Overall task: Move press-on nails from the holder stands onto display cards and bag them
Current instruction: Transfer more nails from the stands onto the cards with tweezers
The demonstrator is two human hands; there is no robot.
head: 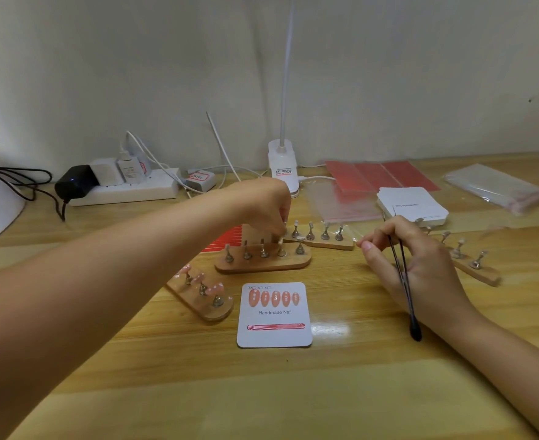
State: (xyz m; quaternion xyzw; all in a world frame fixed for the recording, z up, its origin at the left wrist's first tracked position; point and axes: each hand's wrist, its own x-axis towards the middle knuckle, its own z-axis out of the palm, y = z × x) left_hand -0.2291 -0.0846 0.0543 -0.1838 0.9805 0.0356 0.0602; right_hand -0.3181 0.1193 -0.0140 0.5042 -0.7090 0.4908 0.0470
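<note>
A white display card (274,336) marked "Handmade Nail" lies at the centre of the table with several pink nails (274,298) stuck along its top and a red adhesive strip below. My left hand (268,208) reaches over a wooden holder stand (263,263) of bare metal pegs, fingertips curled at a peg; what they pinch is hidden. Another stand (200,300), left of the card, carries pink nails (214,289). My right hand (417,265) grips black tweezers (404,281) just right of the card.
Two more stands (320,241) (471,265) sit behind and to the right. A stack of blank cards (412,206), clear zip bags (338,201) (496,188) and red sheets (382,174) lie at the back right. A lamp base (283,166), power strip (125,187) and cables line the wall.
</note>
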